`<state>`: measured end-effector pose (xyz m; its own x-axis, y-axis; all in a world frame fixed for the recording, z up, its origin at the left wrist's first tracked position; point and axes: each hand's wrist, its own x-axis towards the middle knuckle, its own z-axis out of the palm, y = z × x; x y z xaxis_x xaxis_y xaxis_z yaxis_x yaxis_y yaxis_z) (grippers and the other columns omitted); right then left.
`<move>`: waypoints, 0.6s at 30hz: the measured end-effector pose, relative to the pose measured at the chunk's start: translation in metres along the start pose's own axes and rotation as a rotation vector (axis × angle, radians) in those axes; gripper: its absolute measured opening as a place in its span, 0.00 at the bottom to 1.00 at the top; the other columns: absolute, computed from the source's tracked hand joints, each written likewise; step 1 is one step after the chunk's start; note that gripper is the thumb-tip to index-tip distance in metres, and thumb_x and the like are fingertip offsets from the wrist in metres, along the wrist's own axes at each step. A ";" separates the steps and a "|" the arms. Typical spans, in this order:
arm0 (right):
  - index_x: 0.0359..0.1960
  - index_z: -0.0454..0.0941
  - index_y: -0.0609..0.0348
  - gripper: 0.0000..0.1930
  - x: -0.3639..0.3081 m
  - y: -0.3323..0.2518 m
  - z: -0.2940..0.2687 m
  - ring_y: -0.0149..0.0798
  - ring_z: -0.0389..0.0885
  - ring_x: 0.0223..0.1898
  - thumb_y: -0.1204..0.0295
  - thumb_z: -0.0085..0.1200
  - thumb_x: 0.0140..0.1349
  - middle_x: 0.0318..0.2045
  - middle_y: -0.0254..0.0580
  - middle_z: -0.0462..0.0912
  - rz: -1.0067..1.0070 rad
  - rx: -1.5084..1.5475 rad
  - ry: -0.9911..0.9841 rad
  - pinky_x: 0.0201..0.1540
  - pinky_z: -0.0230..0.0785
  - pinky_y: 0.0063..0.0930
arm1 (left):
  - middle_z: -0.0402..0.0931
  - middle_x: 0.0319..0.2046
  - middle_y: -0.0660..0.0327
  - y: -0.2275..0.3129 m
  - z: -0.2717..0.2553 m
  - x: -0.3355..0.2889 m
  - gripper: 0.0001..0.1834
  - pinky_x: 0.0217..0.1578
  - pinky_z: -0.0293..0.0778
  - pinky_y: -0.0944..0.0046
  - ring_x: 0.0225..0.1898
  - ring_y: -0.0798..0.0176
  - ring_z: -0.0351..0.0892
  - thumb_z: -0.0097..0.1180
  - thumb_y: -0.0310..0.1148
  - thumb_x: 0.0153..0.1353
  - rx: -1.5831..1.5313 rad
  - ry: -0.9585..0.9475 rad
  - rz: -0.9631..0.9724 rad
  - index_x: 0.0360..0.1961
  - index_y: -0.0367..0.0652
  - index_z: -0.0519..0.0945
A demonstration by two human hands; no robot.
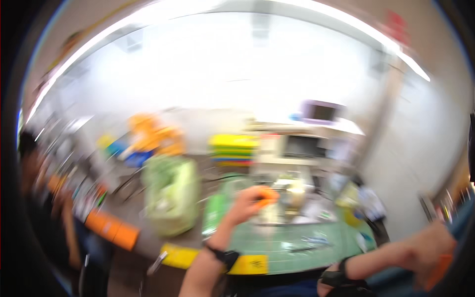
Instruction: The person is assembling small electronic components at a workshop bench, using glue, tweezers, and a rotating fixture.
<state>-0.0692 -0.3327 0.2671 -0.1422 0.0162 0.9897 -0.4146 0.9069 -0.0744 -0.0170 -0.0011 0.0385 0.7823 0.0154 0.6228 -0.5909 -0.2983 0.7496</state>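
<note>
The whole picture is smeared by motion. My left hand (242,205) is raised over the green cutting mat (316,252), with its fingers closed round a small orange piece (267,196) whose kind is too blurred to tell. Just beyond it stands a pale, brass-coloured machine or fixture (293,194). At the lower right, my right hand (429,247) reaches out past the mat, fingers pointing down. Another orange thing (439,272) shows against its fingers; blur hides whether they grip it. Dark bands circle both my arms.
A green bag-lined bin (170,198) stands left of the mat, near orange bags (153,133). Behind are stacked coloured trays (234,148) and a purple-framed screen (321,112). A yellow strip (215,260) marks the front edge. Another person (47,218) sits at far left beside orange blocks (113,229).
</note>
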 end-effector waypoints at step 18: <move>0.46 0.85 0.66 0.25 -0.268 -0.284 0.096 0.42 0.86 0.41 0.52 0.62 0.64 0.40 0.55 0.87 2.578 -1.585 1.242 0.47 0.76 0.35 | 0.78 0.57 0.53 -0.074 -0.037 0.014 0.19 0.63 0.70 0.63 0.58 0.62 0.78 0.51 0.25 0.72 0.112 -0.081 -0.128 0.61 0.30 0.74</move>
<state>0.0002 -0.6348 0.0109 0.9081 -0.1338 -0.3969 -0.2623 -0.9204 -0.2900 0.0306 0.0567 -0.0003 0.8656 -0.0159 0.5006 -0.4637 -0.4029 0.7891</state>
